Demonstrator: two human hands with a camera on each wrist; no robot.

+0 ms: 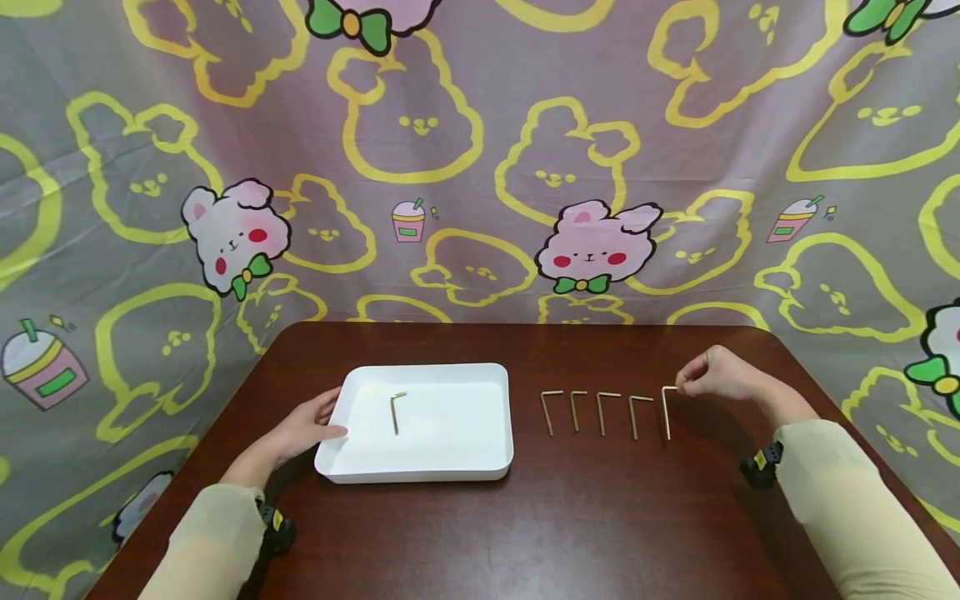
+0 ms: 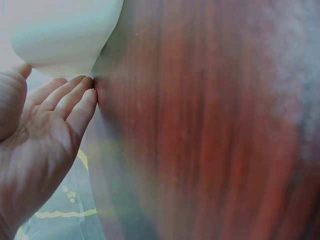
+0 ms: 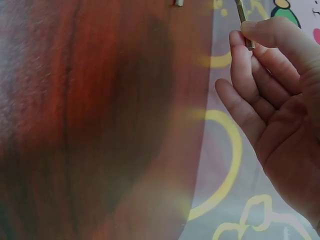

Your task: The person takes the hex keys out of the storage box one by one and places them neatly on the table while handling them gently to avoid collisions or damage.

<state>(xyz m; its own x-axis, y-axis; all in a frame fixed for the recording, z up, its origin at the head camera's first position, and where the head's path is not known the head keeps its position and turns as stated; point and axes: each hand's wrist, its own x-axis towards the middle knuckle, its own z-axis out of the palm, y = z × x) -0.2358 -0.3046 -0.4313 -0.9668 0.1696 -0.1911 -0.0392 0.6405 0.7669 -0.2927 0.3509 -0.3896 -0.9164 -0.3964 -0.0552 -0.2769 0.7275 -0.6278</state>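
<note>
In the head view, my right hand (image 1: pixel 716 375) pinches the short arm of a brass-coloured hex key (image 1: pixel 666 412) between thumb and fingers. The end of that key's short arm (image 3: pixel 250 46) shows between thumb and fingertip in the right wrist view. My left hand (image 1: pixel 303 427) grips the left side of a white tray (image 1: pixel 457 477), its thumb over the rim and its fingers along the outer wall. Inside the tray lies one hex key (image 1: pixel 394 415), left of the middle. Between tray and right hand, several similar hex keys (image 1: pixel 601 415) lie in a row.
The dark brown wooden table (image 1: pixel 525 533) has a rounded far edge. Close behind it hangs a cartoon-printed curtain (image 1: pixel 465 208), which also runs along both sides. Black wrist devices (image 1: pixel 761 465) sit at both cuffs.
</note>
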